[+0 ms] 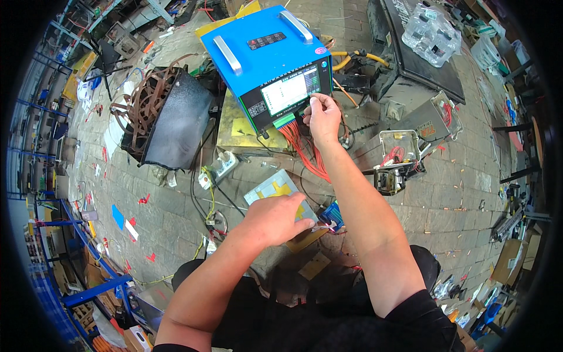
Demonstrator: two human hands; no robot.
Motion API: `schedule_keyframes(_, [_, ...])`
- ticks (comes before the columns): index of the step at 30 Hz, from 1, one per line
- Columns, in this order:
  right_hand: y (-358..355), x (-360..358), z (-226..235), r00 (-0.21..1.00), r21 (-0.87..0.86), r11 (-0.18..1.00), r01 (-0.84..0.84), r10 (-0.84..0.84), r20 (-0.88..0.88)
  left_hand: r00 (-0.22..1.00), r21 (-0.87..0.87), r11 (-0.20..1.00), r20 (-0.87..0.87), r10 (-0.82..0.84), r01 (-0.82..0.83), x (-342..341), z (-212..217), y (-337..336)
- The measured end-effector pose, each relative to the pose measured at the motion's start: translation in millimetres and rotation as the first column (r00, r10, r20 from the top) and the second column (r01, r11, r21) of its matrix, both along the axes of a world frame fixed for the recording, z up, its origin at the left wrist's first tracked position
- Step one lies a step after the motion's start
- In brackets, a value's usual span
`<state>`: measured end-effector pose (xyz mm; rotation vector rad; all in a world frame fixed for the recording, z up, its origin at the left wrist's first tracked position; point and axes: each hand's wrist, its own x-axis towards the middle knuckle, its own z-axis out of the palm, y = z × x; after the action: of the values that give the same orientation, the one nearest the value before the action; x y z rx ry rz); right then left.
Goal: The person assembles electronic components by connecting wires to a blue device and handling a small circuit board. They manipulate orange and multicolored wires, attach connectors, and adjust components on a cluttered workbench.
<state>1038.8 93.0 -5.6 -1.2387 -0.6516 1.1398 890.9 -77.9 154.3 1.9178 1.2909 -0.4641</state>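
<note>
A blue box-shaped instrument (246, 56) with two silver handles stands ahead of me, its front facing me. A lit screen (290, 91) is set into the dark front panel. My right hand (324, 120) is at the screen's lower right corner, fingers curled and fingertips close to the glass; nothing shows in it. Red wires (305, 149) run down from a green connector (284, 121) beneath the screen. Nearer to me, my left hand (272, 220) hovers, thumb and forefinger apart, over a grey board with yellow patches (272, 185). A small blue part (332, 216) lies beside the board.
Under the instrument is a yellowish block (234, 135). A dark bin (179, 123) with brown straps stands left, near a white power strip (226, 167). Right are open metal cases (390, 144) with red wires and a black panel (422, 70) carrying clear bottles (431, 35). Scraps litter the paving.
</note>
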Motion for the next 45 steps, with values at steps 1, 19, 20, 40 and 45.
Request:
schedule_keyframes(1, [0,0,0,1.0,0.001,1.0,-0.011,0.011,-0.005,1.0,0.002,1.0,0.003,-0.002,0.002,0,0,0])
schedule_keyframes(19, [-2,-3,0,1.0,0.002,1.0,-0.018,0.018,0.004,1.0,0.011,1.0,-0.001,-0.005,0.005,-2,-1,0])
schedule_keyframes(20, [-2,-3,0,1.0,0.007,1.0,-0.018,0.018,0.004,1.0,-0.005,1.0,-0.009,-0.006,0.006,0,2,1])
schedule_keyframes(40, [0,-3,-2,1.0,0.025,1.0,-0.015,0.015,0.008,1.0,0.0,1.0,-0.01,-0.006,0.006,1,2,0])
schedule_keyframes(45, [-2,-2,1,0.999,-0.013,1.0,-0.026,0.026,0.046,1.0,0.001,1.0,-0.01,-0.002,0.002,2,2,-1])
